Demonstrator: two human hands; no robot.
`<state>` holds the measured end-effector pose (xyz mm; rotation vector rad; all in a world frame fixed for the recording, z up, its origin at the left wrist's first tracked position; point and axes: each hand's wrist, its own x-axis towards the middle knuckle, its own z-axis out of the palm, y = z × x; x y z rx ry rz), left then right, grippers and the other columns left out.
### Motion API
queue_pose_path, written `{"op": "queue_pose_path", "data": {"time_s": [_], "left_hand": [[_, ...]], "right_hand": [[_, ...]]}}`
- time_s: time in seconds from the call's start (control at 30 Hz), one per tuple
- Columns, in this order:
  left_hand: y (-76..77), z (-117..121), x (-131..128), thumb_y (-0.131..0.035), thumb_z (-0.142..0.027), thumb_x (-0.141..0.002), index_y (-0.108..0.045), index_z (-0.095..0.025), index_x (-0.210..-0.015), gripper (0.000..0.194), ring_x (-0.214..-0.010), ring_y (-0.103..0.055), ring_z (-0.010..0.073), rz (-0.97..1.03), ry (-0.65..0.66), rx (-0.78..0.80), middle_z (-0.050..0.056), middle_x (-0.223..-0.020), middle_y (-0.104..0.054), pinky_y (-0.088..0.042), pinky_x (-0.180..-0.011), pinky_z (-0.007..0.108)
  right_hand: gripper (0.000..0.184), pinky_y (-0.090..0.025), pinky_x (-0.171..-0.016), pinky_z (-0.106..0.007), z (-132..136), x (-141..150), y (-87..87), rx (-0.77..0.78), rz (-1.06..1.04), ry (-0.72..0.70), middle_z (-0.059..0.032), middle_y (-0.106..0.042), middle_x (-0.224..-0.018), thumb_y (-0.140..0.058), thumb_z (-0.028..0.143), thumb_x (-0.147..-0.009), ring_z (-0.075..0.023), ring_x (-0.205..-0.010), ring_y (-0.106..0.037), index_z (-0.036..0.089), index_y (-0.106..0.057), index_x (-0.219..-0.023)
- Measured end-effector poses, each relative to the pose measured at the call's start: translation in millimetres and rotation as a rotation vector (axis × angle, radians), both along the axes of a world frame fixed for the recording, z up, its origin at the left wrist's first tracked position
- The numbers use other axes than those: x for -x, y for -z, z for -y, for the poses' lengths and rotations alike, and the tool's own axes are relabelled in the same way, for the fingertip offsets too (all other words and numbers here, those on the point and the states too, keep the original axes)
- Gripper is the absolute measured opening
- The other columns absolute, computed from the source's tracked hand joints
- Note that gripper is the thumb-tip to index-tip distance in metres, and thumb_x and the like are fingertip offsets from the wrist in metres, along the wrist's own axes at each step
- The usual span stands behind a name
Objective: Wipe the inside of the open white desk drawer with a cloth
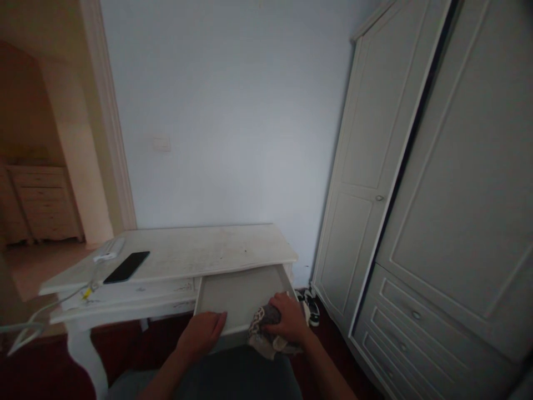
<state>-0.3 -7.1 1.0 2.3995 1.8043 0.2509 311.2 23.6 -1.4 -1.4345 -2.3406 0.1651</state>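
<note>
A white desk stands against the wall, and its right drawer is pulled out. My left hand is closed on the drawer's front left edge, thumb on the inner side. At the drawer's right front, my right hand grips a bunched cloth, grey and beige with a light pattern. The cloth hangs over the drawer's front edge. My right fingertips are partly hidden by the hand and the cloth.
On the desktop's left lie a dark phone and a white power strip with a cable. Black-and-white shoes sit on the red floor right of the desk. A tall white wardrobe stands at the right.
</note>
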Motion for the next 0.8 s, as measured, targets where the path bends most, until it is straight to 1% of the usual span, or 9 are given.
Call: {"op": "queue_pose_path", "data": {"time_s": [0.13,0.27,0.33,0.4,0.5,0.57,0.67,0.73,0.8], "left_hand": [[-1.4,2.0,2.3,-0.011,-0.052,-0.108,-0.075,-0.022,-0.092,0.072,-0.098,-0.074,0.0256,0.118,0.017,-0.014,0.011,-0.096,-0.079,-0.048,-0.090,0.036],[1.0,1.8,5.9,-0.016,-0.055,-0.107,-0.070,-0.026,-0.092,0.063,-0.092,-0.073,0.0220,0.258,0.034,-0.054,0.006,-0.091,-0.078,-0.050,-0.086,0.032],[3.2,-2.4,9.4,-0.021,-0.057,-0.107,-0.070,-0.027,-0.108,0.058,-0.101,-0.073,0.0214,0.364,0.047,-0.065,0.005,-0.104,-0.079,-0.051,-0.092,0.032],[3.9,-9.1,13.2,-0.025,-0.059,-0.106,-0.065,-0.029,-0.129,0.055,-0.117,-0.070,0.0210,0.484,0.055,-0.065,0.005,-0.126,-0.076,-0.051,-0.104,0.035],[-2.0,-15.9,12.2,-0.030,-0.061,-0.105,-0.051,-0.026,-0.150,0.061,-0.131,-0.064,0.0228,0.557,0.044,-0.086,0.009,-0.144,-0.067,-0.047,-0.116,0.041],[-9.3,-12.9,2.2,-0.035,-0.063,-0.103,-0.048,-0.023,-0.155,0.067,-0.137,-0.059,0.0257,0.501,0.082,-0.101,0.013,-0.149,-0.063,-0.043,-0.120,0.044],[-17.7,1.3,-25.2,-0.047,-0.066,-0.097,-0.045,-0.028,-0.158,0.072,-0.146,-0.051,0.0309,0.329,0.160,-0.054,0.014,-0.160,-0.054,-0.038,-0.123,0.049],[-18.7,10.4,-45.2,-0.060,-0.067,-0.089,-0.037,-0.032,-0.163,0.085,-0.147,-0.049,0.0357,0.196,0.158,-0.002,0.014,-0.166,-0.045,-0.038,-0.121,0.054],[-16.7,14.2,-60.8,-0.073,-0.064,-0.080,-0.032,-0.034,-0.165,0.099,-0.145,-0.051,0.0396,0.077,0.127,0.026,0.015,-0.168,-0.042,-0.037,-0.119,0.057]], "right_hand": [[0.061,-0.041,-0.097,-0.042,5.1,23.1,-5.8,-0.018,0.041,-0.070,-0.0046,-0.067,-0.113,-0.087,0.070,-0.070,-0.0293,-0.111,-0.059,0.026,-0.069,-0.107],[0.065,-0.043,-0.103,-0.051,6.6,76.5,-1.9,-0.020,0.065,-0.154,-0.0076,-0.069,-0.114,-0.081,0.076,-0.072,-0.0328,-0.114,-0.060,0.025,-0.069,-0.112],[0.071,-0.041,-0.107,-0.056,6.8,110.7,5.0,-0.020,0.053,-0.204,-0.0107,-0.069,-0.119,-0.081,0.075,-0.071,-0.0359,-0.117,-0.060,0.024,-0.069,-0.119],[0.081,-0.038,-0.112,-0.060,7.0,140.3,11.4,-0.023,0.006,-0.253,-0.0148,-0.068,-0.128,-0.084,0.072,-0.069,-0.0395,-0.123,-0.058,0.022,-0.066,-0.130],[0.099,-0.038,-0.116,-0.056,5.6,159.9,14.4,-0.016,-0.155,-0.327,-0.0162,-0.062,-0.144,-0.087,0.065,-0.068,-0.0393,-0.130,-0.056,0.023,-0.052,-0.150],[0.099,-0.042,-0.115,-0.047,2.9,152.4,12.6,0.019,-0.253,-0.376,-0.0135,-0.059,-0.150,-0.086,0.057,-0.074,-0.0346,-0.132,-0.057,0.025,-0.044,-0.157],[0.081,-0.041,-0.115,-0.039,-3.0,116.7,9.4,0.088,-0.232,-0.420,-0.0136,-0.056,-0.154,-0.077,0.045,-0.085,-0.0302,-0.135,-0.056,0.022,-0.046,-0.157],[0.079,-0.040,-0.116,-0.041,-6.7,83.8,8.0,0.101,-0.125,-0.432,-0.0152,-0.058,-0.151,-0.078,0.050,-0.084,-0.0323,-0.135,-0.055,0.020,-0.052,-0.152],[0.084,-0.043,-0.112,-0.044,-9.5,50.1,6.6,0.091,-0.028,-0.393,-0.0142,-0.063,-0.144,-0.080,0.063,-0.079,-0.0344,-0.129,-0.058,0.023,-0.057,-0.149]]}}
